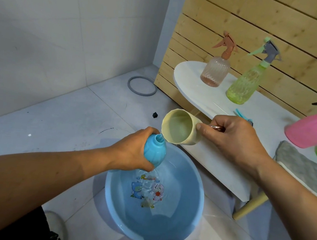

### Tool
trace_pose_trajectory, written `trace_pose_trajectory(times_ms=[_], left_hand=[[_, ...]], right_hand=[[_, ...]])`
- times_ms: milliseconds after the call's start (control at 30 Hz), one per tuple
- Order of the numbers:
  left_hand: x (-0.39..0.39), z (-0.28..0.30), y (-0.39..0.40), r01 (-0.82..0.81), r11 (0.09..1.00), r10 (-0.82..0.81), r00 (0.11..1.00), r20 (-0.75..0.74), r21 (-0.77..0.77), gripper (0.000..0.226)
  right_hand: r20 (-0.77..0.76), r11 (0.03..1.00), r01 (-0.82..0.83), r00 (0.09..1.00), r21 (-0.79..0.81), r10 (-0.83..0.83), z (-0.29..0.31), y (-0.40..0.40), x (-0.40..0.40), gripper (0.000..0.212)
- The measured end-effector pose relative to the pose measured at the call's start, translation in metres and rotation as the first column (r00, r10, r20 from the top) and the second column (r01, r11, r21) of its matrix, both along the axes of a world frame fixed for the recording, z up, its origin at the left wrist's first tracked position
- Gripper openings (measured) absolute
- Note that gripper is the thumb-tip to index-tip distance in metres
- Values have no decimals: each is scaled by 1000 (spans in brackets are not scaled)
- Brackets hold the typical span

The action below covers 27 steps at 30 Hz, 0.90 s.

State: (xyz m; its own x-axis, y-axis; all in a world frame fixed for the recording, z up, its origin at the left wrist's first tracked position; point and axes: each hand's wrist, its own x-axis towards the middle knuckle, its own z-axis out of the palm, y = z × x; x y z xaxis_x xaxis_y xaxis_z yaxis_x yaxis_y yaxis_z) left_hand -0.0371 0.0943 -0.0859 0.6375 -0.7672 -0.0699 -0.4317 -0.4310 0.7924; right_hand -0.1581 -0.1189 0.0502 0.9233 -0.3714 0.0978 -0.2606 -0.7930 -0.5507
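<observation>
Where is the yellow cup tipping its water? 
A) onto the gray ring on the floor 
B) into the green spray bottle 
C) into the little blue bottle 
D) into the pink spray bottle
C: the right hand tilts the cup so its rim meets the open mouth of the blue bottle, which the left hand holds over the basin.

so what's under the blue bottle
A blue basin holding rippled water, with cartoon prints on its bottom. The left hand grips the bottle and covers its base, so whether it touches the water cannot be seen.
</observation>
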Motion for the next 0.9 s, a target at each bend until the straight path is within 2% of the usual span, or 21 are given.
trace_pose_trajectory(times_ms=[600, 900], left_hand=[[-2, 2, -1, 0, 1000, 0, 1000, -2, 17, 89], [-4, 5, 0, 0, 1000, -1, 1000, 0, 20, 88]], right_hand=[[42, 990, 18, 999, -137, -13, 3, 4, -1, 31], [53, 982, 48, 998, -181, -39, 2, 5, -1, 43]])
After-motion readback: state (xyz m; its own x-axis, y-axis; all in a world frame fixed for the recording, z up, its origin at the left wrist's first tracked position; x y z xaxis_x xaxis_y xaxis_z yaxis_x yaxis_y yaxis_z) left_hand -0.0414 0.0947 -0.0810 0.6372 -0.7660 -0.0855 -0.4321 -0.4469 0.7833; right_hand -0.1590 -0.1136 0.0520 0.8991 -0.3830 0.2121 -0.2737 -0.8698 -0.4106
